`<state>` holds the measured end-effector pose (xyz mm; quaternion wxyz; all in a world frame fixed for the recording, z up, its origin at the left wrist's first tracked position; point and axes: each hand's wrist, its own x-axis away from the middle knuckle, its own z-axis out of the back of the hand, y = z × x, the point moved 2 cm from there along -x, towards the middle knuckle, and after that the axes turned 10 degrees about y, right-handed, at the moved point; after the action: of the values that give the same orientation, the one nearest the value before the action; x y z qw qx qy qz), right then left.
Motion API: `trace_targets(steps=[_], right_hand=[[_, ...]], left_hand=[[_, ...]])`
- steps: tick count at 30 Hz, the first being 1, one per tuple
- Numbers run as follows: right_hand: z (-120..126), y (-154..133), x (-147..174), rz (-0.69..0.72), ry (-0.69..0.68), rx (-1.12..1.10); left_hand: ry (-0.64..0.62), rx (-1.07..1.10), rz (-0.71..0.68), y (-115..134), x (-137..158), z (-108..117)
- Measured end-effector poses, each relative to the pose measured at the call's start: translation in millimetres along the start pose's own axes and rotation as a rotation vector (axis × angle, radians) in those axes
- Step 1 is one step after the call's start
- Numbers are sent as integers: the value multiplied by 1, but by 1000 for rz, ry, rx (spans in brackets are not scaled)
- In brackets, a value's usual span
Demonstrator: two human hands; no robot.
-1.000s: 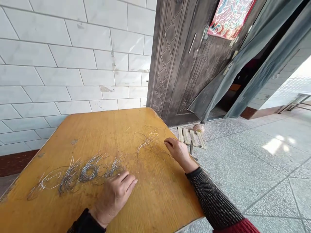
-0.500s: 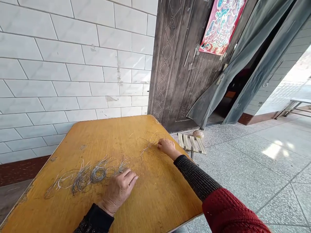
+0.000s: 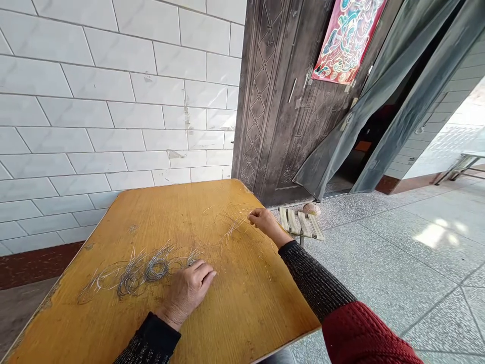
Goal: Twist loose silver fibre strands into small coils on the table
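Note:
My right hand [image 3: 262, 221] is raised slightly over the far right side of the wooden table [image 3: 242, 303]. Thumb and fingers pinch the end of some loose thin wires [image 3: 235, 225], which trail leftward onto the tabletop. My left hand [image 3: 192, 287] rests nearer to me, its fingers curled together and pointing right. Beyond its knuckles lies a small tuft of wire [image 3: 192, 255]; whatever the fingers hold, if anything, is hidden. Left of that hand, a coiled grey wire bundle [image 3: 156, 269] and a looser tangle of wire [image 3: 129, 281] lie in a row.
White wall tiles [image 3: 113, 111] rise behind the table. A dark carved door [image 3: 273, 116] stands at the back, with a grey hanging curtain [image 3: 341, 141] beside it. On the floor, right of the table, is a low strapped stool [image 3: 301, 223].
My right hand has lifted a little and turned, the pinched wires rising with it. My left hand stays in nearly the same place. The view has shifted slightly.

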<state>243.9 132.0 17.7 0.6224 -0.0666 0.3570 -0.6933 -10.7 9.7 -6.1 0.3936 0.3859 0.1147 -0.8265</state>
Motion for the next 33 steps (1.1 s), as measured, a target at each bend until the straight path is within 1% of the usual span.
trace_targets(steps=[5, 11, 20, 27, 33], right_hand=[[-2, -6, 2, 9, 52, -75], [0, -13, 3, 21, 137, -56], [2, -19, 7, 76, 252, 3], [1, -15, 12, 66, 332, -37], [1, -18, 14, 59, 386, -95]], left_hand=[[-3, 50, 47, -1, 0, -1], [-28, 95, 90, -2, 0, -1], [-50, 116, 101, -2, 3, -4], [-50, 126, 116, -2, 3, -3], [-87, 128, 134, -1, 3, -4]])
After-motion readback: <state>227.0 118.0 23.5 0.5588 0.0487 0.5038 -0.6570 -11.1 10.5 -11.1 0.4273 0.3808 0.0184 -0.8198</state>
